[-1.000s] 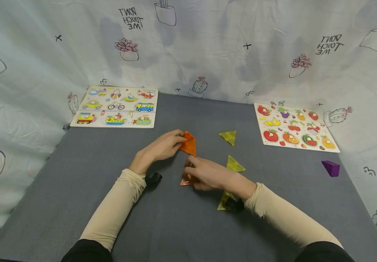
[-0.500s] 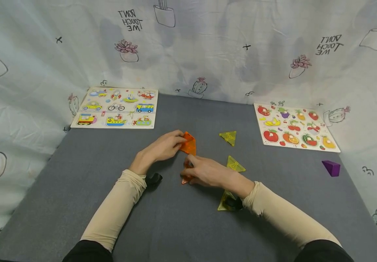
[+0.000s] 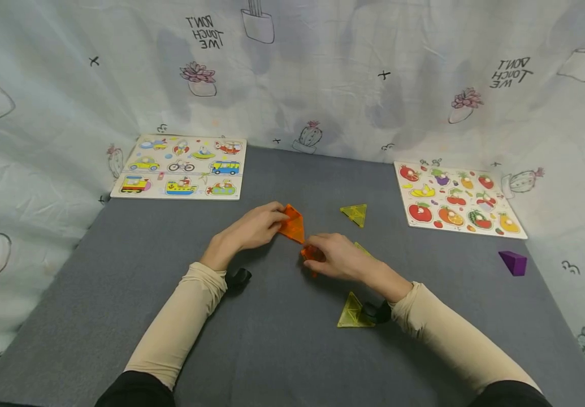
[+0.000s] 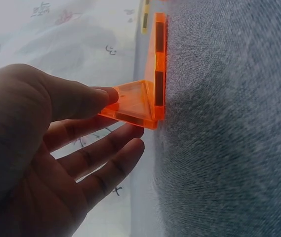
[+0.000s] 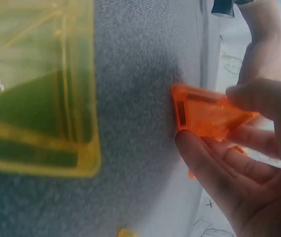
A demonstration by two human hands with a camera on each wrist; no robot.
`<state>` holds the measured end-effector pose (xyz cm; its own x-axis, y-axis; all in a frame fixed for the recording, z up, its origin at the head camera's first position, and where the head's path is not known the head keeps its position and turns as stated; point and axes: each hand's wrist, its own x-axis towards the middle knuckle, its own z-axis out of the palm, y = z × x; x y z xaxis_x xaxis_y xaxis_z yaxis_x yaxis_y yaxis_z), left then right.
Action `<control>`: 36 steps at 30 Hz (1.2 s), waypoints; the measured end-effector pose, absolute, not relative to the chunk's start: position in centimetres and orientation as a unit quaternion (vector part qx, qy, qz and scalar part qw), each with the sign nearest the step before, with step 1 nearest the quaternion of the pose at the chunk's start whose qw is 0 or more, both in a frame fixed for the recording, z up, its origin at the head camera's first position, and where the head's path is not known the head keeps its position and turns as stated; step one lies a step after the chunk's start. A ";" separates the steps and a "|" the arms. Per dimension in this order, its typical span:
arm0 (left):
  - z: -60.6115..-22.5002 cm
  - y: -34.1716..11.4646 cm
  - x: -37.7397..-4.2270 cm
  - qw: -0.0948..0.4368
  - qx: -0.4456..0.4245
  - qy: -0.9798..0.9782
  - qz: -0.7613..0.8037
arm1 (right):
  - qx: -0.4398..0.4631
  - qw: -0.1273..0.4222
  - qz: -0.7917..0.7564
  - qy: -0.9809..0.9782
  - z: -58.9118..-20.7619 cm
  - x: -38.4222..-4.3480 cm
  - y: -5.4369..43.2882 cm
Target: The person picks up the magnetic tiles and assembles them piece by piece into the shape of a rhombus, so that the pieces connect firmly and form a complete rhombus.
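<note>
Near the middle of the table in the head view, my left hand [image 3: 254, 227] pinches an orange magnetic tile [image 3: 293, 224]. In the left wrist view, that raised tile [image 4: 130, 101] meets a second orange tile [image 4: 160, 64] lying on the cloth at an angle, edge to edge. My right hand [image 3: 343, 257] holds another orange magnetic tile [image 3: 310, 254], close to the front right of the first pair. The right wrist view has this tile [image 5: 204, 116] between thumb and fingers, tilted, one edge near the cloth; whether it touches cannot be told.
Yellow triangular tiles lie at the back [image 3: 355, 214] and near the right wrist [image 3: 352, 312]; another is mostly behind the right hand. A vehicle puzzle board [image 3: 180, 169] stands at back left, a fruit puzzle board [image 3: 455, 199] at back right. A purple block [image 3: 514, 263] lies far right.
My right hand has moved right and slightly away with its orange tile, lifting it from beside the left hand's tiles. The left hand stays where it was.
</note>
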<state>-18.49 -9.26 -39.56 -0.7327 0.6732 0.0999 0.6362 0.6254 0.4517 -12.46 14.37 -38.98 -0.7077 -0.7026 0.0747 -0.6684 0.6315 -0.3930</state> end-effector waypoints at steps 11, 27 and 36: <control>-39.5 -9.4 -18.4 0.049 0.354 0.902 0.241 | -0.242 0.042 -0.276 0.929 -38.9 -14.1 15.3; -39.1 -9.1 -18.4 0.054 0.370 0.895 0.242 | -0.193 0.053 -0.315 0.928 -39.5 -16.2 14.0; -39.0 -9.1 -18.1 0.067 0.374 0.890 0.252 | -0.202 0.061 -0.336 0.918 -39.6 -16.3 13.3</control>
<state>-18.14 -9.13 -38.99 -0.7110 0.6998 0.0684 0.6319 0.5933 0.4988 -16.32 13.33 -39.60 -0.9109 -0.4119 0.0231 -0.3296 0.6929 -0.6412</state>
